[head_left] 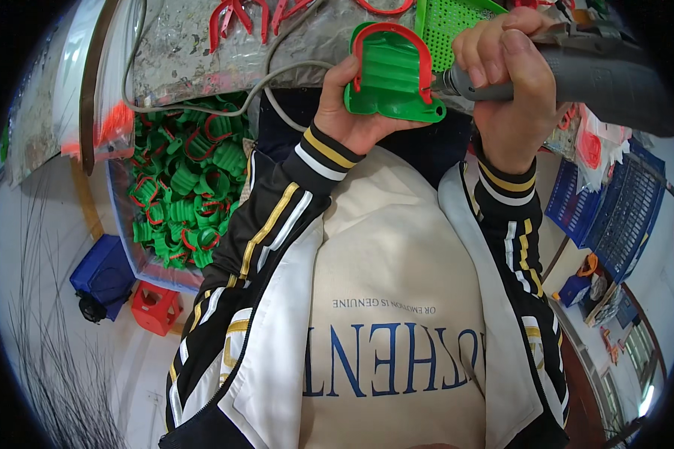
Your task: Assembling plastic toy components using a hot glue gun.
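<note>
My left hand [350, 112] holds a green plastic scoop-like part [393, 75] from its left and lower side, thumb along its edge. A red U-shaped handle [424, 56] arches over that part. In my right hand [513, 82] is a dark grey power screwdriver [591, 78], its fingers wrapped round the body. The tool lies nearly level, and its tip meets the right end of the red handle, where a screw is too small to make out.
A large bin [120, 213] full of green and red parts stands at the left. Loose red handles [236, 19] lie on the plastic-covered table [180, 63], crossed by a grey cable [202, 111]. A green perforated basket [445, 34] sits behind; blue crates [625, 209] are at the right.
</note>
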